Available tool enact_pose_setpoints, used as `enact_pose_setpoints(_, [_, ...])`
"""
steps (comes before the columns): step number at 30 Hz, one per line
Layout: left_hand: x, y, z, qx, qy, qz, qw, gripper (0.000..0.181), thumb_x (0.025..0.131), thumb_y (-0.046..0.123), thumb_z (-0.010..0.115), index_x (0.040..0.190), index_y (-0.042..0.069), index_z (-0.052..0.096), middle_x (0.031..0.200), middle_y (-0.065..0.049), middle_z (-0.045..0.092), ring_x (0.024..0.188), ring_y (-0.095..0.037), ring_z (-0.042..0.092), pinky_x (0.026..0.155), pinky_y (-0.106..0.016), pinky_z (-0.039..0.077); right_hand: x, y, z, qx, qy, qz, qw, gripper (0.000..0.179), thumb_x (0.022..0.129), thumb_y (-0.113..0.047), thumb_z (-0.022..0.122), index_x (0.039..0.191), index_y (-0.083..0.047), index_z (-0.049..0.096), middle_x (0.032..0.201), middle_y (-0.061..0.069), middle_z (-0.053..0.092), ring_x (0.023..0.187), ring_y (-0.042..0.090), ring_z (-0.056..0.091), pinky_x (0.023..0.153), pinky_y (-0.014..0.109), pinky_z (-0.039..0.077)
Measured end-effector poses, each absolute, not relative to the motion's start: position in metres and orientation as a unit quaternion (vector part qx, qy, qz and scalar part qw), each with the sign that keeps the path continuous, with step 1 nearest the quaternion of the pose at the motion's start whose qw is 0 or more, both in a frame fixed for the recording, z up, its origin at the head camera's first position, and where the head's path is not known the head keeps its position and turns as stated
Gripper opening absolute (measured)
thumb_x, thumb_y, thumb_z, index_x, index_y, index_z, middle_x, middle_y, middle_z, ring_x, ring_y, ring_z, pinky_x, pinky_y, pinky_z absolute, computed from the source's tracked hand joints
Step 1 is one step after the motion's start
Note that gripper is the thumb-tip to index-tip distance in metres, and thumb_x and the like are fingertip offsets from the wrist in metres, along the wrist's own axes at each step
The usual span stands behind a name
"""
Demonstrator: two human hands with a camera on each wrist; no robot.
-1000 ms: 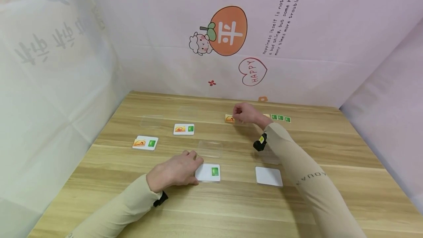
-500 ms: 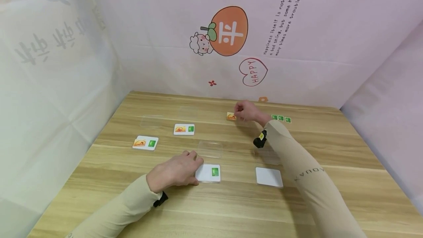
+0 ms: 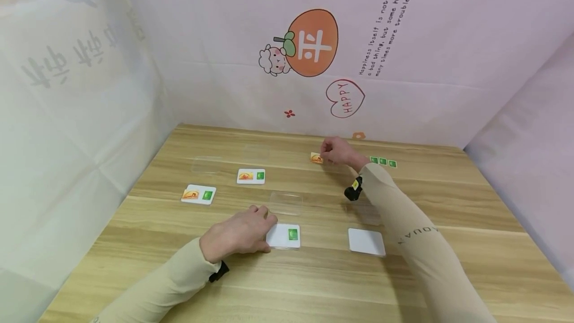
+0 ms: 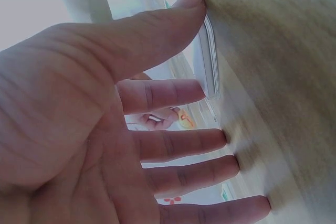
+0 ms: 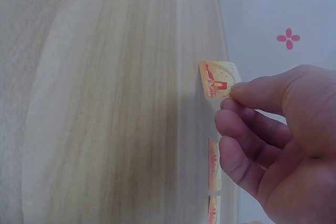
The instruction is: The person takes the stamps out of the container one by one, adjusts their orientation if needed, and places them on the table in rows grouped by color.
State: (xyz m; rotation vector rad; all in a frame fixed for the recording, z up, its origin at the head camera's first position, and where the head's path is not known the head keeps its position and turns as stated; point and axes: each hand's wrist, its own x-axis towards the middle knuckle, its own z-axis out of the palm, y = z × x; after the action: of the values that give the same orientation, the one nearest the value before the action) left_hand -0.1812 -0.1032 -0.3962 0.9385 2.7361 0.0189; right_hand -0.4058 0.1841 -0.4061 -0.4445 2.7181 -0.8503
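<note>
In the head view my left hand (image 3: pixel 239 231) lies at the left end of a white card (image 3: pixel 283 236) with a green stamp (image 3: pixel 293 234) at its right. Thumb and index finger hold opposite edges of the card, which looks layered from the side in the left wrist view; the other fingertips rest on the wood. At the back, my right hand (image 3: pixel 338 151) pinches an orange-and-yellow stamp (image 5: pixel 216 80) by one edge between thumb and index finger, its remaining fingers curled. Two more orange stamps (image 5: pixel 214 163) lie on the table below that hand in the right wrist view.
Several green stamps (image 3: pixel 382 161) lie at the back right. Two white cards, a nearer one (image 3: pixel 199 195) and a farther one (image 3: pixel 251 176), each bear an orange and a green stamp. A plain white card (image 3: pixel 366 242) lies right. Clear plastic covers (image 3: pixel 286 203) lie behind the cards.
My right hand has lifted slightly and shifted a little right, with the pinched orange stamp moving along. The left hand stays at the white card.
</note>
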Motion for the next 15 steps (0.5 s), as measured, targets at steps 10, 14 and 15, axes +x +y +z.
enact_pose_setpoints(10, [-0.1803,-0.1025,-0.3963,0.320,0.939,0.004,0.124,0.053,0.085,0.044,0.075,0.124,0.012,0.057,0.118,-0.009,0.058,0.102,-0.021,0.055,0.083,-0.035,0.051,-0.4102,0.1892,-0.4099,-0.142,0.939,-0.287,0.123,0.005,0.096,-0.010,0.059,0.096,-0.005,0.059,0.086,0.011,0.062,0.070,0.018,0.055,0.059,0.026,0.045])
enact_pose_setpoints(14, [-0.1799,-0.1026,-0.3962,0.319,0.940,0.003,0.125,0.053,0.085,0.044,0.075,0.124,0.012,0.057,0.118,-0.009,0.059,0.102,-0.021,0.055,0.084,-0.035,0.051,-0.4104,0.1893,-0.4107,-0.134,0.941,-0.288,0.120,0.005,0.095,-0.009,0.059,0.096,-0.004,0.059,0.089,0.012,0.063,0.072,0.019,0.057,0.059,0.025,0.046])
enact_pose_setpoints(15, [-0.1798,-0.1027,-0.3960,0.319,0.940,0.002,0.124,0.053,0.085,0.044,0.074,0.124,0.012,0.057,0.118,-0.009,0.059,0.102,-0.021,0.055,0.084,-0.035,0.051,-0.4106,0.1891,-0.4109,-0.132,0.940,-0.290,0.119,0.005,0.095,-0.009,0.059,0.096,-0.003,0.059,0.090,0.012,0.063,0.073,0.019,0.057,0.059,0.025,0.047])
